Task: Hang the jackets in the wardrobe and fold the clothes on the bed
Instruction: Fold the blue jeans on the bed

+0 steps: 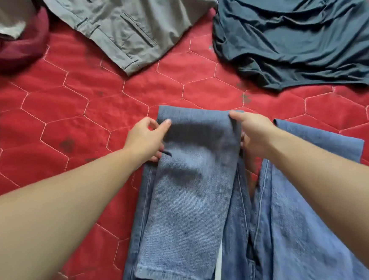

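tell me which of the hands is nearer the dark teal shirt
Right. The right hand grips the far right corner of the jeans fold, below the dark teal shirt. The left hand holds the fold's left edge, farther off.

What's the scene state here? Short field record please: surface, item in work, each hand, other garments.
surface: red quilted bedspread with hexagon stitching
item in work: blue denim jeans, one leg folded back on itself
left hand: pinches the fold's left edge
right hand: grips the fold's right corner
other garments: grey trousers top left; dark teal shirt top right, crumpled; maroon cloth far left
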`<action>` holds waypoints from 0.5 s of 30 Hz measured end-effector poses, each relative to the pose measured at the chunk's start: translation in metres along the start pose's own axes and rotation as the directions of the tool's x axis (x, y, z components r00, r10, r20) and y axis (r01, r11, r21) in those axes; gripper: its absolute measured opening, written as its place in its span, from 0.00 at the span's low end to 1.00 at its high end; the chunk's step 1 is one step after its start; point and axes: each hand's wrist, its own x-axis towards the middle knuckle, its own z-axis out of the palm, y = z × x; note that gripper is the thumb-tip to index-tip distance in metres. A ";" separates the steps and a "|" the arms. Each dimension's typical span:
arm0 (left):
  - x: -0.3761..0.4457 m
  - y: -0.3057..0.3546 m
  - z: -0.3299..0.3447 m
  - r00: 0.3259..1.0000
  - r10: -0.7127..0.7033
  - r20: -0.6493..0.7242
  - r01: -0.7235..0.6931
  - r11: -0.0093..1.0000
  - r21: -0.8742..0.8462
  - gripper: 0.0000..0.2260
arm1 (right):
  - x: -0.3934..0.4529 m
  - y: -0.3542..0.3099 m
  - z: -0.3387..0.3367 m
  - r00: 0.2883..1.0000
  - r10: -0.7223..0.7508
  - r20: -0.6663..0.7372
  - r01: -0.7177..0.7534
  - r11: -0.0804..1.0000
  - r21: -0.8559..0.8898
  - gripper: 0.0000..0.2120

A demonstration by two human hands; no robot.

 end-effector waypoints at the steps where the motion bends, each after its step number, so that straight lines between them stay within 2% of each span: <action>1: 0.007 0.005 -0.001 1.000 0.015 -0.022 -0.015 1.000 0.004 0.14 | 0.005 0.000 -0.001 1.000 -0.007 0.021 0.007 1.000 0.010 0.06; 5: 0.035 0.020 0.007 0.992 0.109 -0.071 -0.102 0.990 0.099 0.14 | 0.014 0.002 -0.009 0.996 0.005 0.085 -0.007 1.000 0.026 0.06; 8: 0.048 0.029 0.014 0.993 0.082 -0.085 -0.078 0.996 0.049 0.14 | 0.015 -0.006 -0.016 0.981 0.030 0.192 -0.027 0.999 -0.016 0.02; 9: 0.051 0.032 0.014 0.993 0.075 -0.091 -0.071 0.996 0.052 0.14 | 0.015 -0.008 -0.016 0.981 0.024 0.193 -0.016 0.999 -0.041 0.01; 11: 0.054 0.036 0.013 0.984 0.096 -0.152 -0.082 0.992 0.094 0.13 | 0.017 -0.009 -0.013 0.993 -0.025 0.113 0.045 0.984 -0.174 0.08; 12: 0.052 0.035 0.013 0.964 0.146 -0.224 -0.116 0.983 0.139 0.12 | 0.017 -0.009 -0.011 0.996 -0.089 0.027 0.093 0.946 -0.310 0.13; 13: 0.046 0.033 0.014 0.925 0.240 -0.294 -0.186 0.962 0.199 0.12 | 0.018 -0.007 -0.010 0.975 -0.204 -0.084 0.135 0.854 -0.502 0.15; 14: 0.036 0.030 0.016 0.865 0.385 -0.323 -0.305 0.913 0.271 0.13 | 0.014 -0.003 -0.009 0.908 -0.375 -0.185 0.153 0.710 -0.688 0.17; 15: 0.022 0.025 0.022 0.791 0.543 -0.284 -0.438 0.825 0.356 0.14 | 0.005 0.002 -0.005 0.800 -0.566 -0.199 0.195 0.560 -0.806 0.19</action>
